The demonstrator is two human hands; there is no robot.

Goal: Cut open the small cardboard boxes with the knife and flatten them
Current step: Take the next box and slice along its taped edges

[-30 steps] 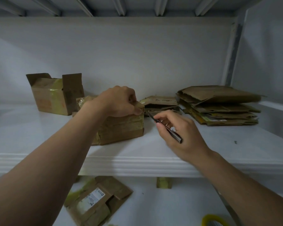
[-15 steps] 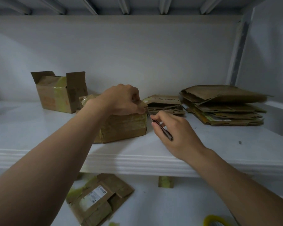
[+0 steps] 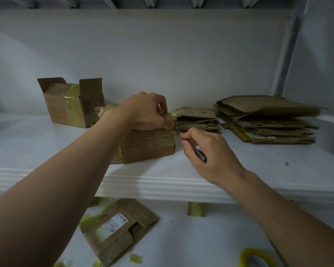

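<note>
White shelving unit, dim light, two levels in view; upper shelf (image 3: 258,170) carries the work.

1. Brown cardboard box wrapped in yellowish tape (image 3: 148,145), closed, upright, near the shelf's front edge, about midway along it.
2. Left hand (image 3: 145,110), on top of this box at its right end; fingers curled, thumb and forefinger pinching a small raised flap (image 3: 170,117) at the top right corner.
3. Right hand (image 3: 210,151), just beside the box's right face; fingers wrapped round a slim dark-handled knife (image 3: 198,154). The tip points up and left at the top right edge of the box; it appears to meet the cardboard, though the contact itself is too small to make out.
4. Open brown cardboard box with upright flaps (image 3: 71,105), toward the back left, behind item 1.
5. Small stack of flattened brown cardboard (image 3: 197,118), at the back, just right of item 1.
6. Larger stack of flattened brown cardboard (image 3: 266,120), toward the back right corner.

Lower shelf (image 3: 191,237): one flattened brown box with a white label (image 3: 118,228), left of centre; scraps of yellowish tape (image 3: 135,258) around it; a yellow tape roll (image 3: 256,257) at the picture's bottom edge.
</note>
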